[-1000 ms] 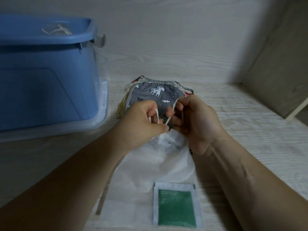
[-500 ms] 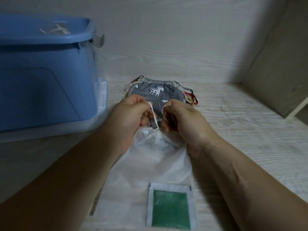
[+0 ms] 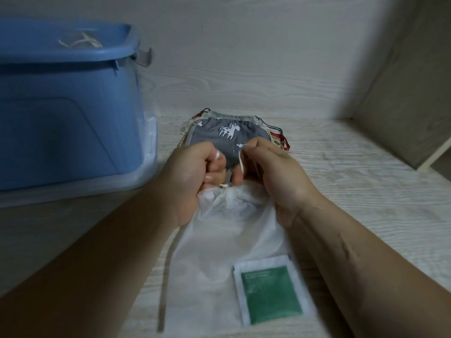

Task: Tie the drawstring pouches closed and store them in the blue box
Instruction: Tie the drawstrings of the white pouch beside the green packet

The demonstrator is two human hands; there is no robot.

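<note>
Nearest us, a green packet (image 3: 269, 295) sits at the white pouch's (image 3: 227, 235) near corner, on it or inside, we cannot tell. The pouch lies flat on the pale wood-grain shelf (image 3: 353, 191), its long axis running away from us and its gathered mouth at the far end. There our left hand (image 3: 195, 172) and right hand (image 3: 271, 174) each pinch the white drawstring (image 3: 241, 164). Beyond lies a grey unicorn pouch (image 3: 227, 136), and the blue box (image 3: 68, 113) stands far left.

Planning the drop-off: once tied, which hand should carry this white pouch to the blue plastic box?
Left, likely: the right hand also pinches the white drawstring, but the left hand is nearer the blue plastic box.
</note>
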